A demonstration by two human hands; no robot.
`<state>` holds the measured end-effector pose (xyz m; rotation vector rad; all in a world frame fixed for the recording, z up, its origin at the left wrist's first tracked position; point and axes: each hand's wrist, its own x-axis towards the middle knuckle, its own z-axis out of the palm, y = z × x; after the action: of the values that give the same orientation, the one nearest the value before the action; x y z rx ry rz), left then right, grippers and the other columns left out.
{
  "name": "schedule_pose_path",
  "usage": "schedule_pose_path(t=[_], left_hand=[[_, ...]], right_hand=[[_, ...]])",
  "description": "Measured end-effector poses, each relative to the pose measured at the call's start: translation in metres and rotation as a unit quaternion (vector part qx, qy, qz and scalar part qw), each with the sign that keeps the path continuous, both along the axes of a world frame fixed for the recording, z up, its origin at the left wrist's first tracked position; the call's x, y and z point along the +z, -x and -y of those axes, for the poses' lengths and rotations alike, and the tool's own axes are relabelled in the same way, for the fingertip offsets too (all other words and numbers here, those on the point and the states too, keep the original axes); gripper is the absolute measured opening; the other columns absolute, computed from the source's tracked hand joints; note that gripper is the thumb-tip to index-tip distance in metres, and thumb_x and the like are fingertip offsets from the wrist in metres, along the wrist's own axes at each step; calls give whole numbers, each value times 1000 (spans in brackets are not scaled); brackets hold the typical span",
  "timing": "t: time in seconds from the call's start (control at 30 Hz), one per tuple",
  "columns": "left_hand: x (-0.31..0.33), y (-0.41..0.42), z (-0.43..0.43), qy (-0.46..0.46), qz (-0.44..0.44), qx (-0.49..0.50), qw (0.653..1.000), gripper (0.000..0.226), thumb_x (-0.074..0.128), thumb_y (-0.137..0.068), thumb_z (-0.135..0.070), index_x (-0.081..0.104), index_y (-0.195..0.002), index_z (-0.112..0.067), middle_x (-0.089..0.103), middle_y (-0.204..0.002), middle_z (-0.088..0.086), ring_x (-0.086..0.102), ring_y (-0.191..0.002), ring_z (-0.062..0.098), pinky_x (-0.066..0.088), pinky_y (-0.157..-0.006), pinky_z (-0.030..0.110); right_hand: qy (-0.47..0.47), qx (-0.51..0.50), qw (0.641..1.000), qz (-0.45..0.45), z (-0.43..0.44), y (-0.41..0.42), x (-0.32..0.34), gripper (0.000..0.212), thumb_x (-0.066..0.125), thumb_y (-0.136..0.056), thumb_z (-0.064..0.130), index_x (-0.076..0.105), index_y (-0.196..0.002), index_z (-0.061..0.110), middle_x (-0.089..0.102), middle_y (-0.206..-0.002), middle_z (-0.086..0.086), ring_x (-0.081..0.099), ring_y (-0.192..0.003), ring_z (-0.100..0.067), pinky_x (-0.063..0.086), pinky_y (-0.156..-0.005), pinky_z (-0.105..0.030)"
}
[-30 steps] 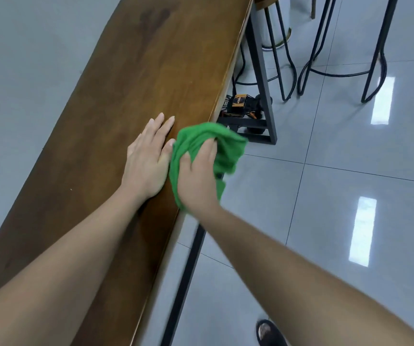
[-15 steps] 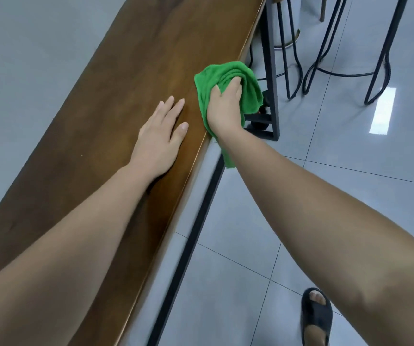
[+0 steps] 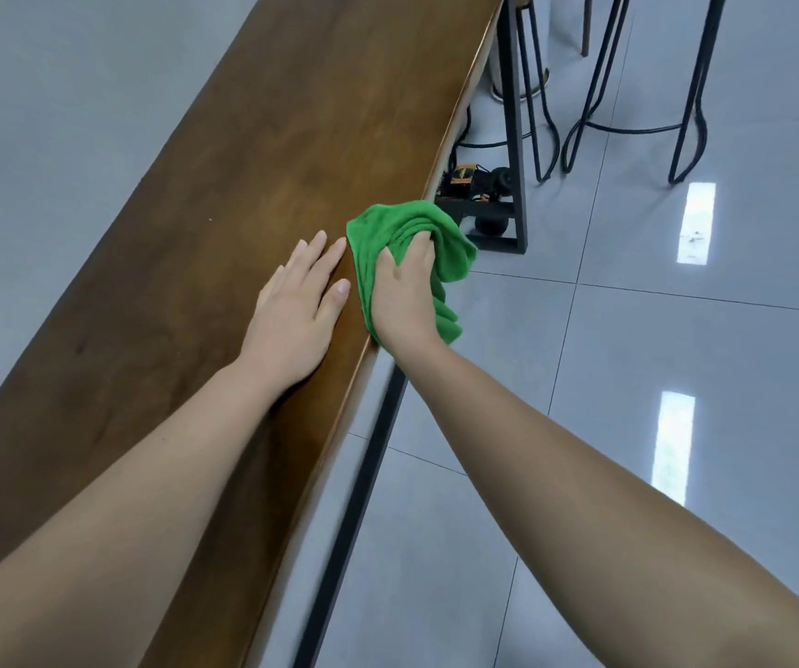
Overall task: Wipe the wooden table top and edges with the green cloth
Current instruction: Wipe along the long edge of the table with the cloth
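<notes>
Grips the bunched green cloth [image 3: 399, 224] in the right hand [image 3: 402, 301], fingers curled into its folds, draped over the right long edge of the wooden table top [image 3: 267, 137]. Rests the left hand [image 3: 298, 311] flat on the wood just beside it, fingers straight and close together. Long run of edge ahead. Below that edge, a black table leg [image 3: 515, 137] with a yellow-black device [image 3: 464, 176] at its foot; stool legs [image 3: 696, 89] further right on the tiled floor [image 3: 677, 354].
</notes>
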<state>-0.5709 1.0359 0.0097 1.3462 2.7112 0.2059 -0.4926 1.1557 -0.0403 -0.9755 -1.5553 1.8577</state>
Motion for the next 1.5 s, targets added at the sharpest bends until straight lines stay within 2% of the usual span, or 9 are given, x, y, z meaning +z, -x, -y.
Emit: schedule_pose_path(t=[0.13, 0.3, 0.6, 0.77, 0.9, 1.13, 1.23, 1.4, 1.5], left_hand=[[-1, -17, 44, -1, 2, -11, 1000, 58, 26, -118, -52, 23, -174, -36, 14, -183, -10, 6, -170, 13, 12, -137, 49], [-3, -36, 91, 8, -14, -17, 1000, 58, 22, -118, -53, 21, -174, -38, 12, -184, -11, 5, -170, 13, 11, -137, 46], [-2, -42, 93, -8, -27, -5, 1000, 58, 22, -117, -53, 24, -173, -38, 16, -183, -11, 9, -169, 11, 14, -136, 48], [-2, -42, 91, -8, -27, -2, 1000, 58, 22, -117, -53, 25, -173, -38, 17, -183, -12, 10, -169, 11, 16, -136, 50], [-1, -40, 90, -8, -24, 2, 1000, 56, 20, -118, -52, 26, -173, -39, 18, -182, -13, 10, -169, 11, 16, -135, 49], [-1, -41, 89, -1, -31, 11, 999, 56, 22, -118, -51, 24, -173, -40, 18, -182, -14, 9, -169, 10, 16, -135, 47], [0, -42, 88, 2, -31, 13, 999, 56, 21, -118, -52, 25, -173, -40, 18, -182, -14, 10, -169, 10, 15, -135, 47], [-1, -44, 90, -3, -31, 11, 999, 55, 23, -119, -49, 26, -173, -39, 18, -182, -13, 10, -169, 10, 15, -134, 46], [-2, -42, 90, -10, -30, 9, 999, 55, 25, -119, -48, 30, -172, -36, 20, -182, -13, 11, -169, 10, 17, -134, 47]], right_hand=[[6, 5, 1000, -20, 74, -35, -3, 37, 43, -112, 16, 37, -148, 7, 36, -164, -17, 47, -140, -27, 37, -102, -31], [2, 17, 1000, 0, 162, -75, -8, 57, 38, -113, 26, 22, -166, 13, 28, -172, -11, 33, -158, -26, 34, -128, -52], [22, 65, 996, 59, 302, -139, -6, 64, 29, -111, 48, 11, -169, 29, 32, -169, -1, 38, -156, -18, 37, -129, -45], [20, 48, 997, 57, 262, -117, 0, 65, 32, -106, 46, 15, -165, 26, 34, -170, -4, 38, -157, -21, 34, -131, -46], [13, 14, 999, 30, 191, -87, 6, 61, 42, -110, 20, 21, -166, 11, 33, -167, -7, 39, -153, -21, 33, -130, -42], [-20, -10, 997, 74, 45, -18, 16, 54, 43, -113, 18, 28, -162, 3, 35, -168, -13, 50, -140, -29, 36, -104, -32], [-13, -5, 997, 80, 5, 1, 17, 56, 44, -113, 19, 26, -163, 1, 33, -170, -13, 50, -142, -29, 34, -103, -32], [6, -14, 998, 57, 17, -2, 11, 48, 44, -112, 21, 35, -154, -2, 40, -163, -17, 53, -137, -34, 43, -111, -44], [5, -13, 1000, 19, 72, -33, 7, 42, 45, -111, 18, 38, -150, 5, 44, -157, -14, 52, -135, -30, 41, -108, -41]])
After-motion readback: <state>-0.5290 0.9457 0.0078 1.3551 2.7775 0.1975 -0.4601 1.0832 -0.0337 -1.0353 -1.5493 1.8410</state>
